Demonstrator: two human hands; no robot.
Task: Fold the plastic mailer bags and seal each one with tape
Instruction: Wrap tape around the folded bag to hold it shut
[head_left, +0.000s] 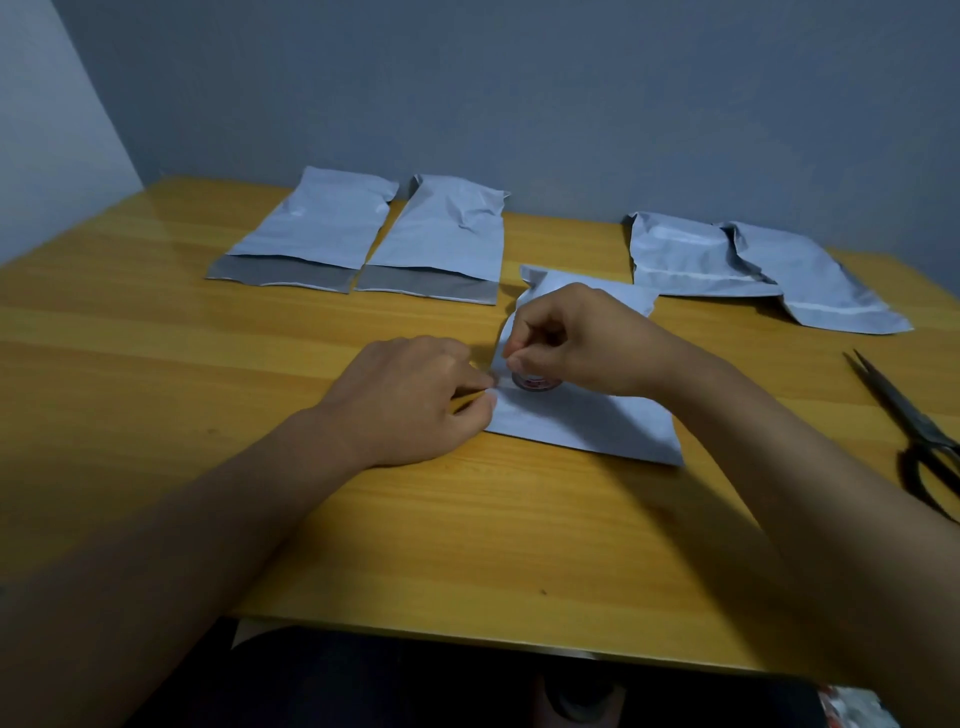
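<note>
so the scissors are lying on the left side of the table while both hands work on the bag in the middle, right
Not quite: the scissors lie on the right side of the table, as the head view shows. The rest holds: the left hand and right hand work on the bag in the middle.
</note>
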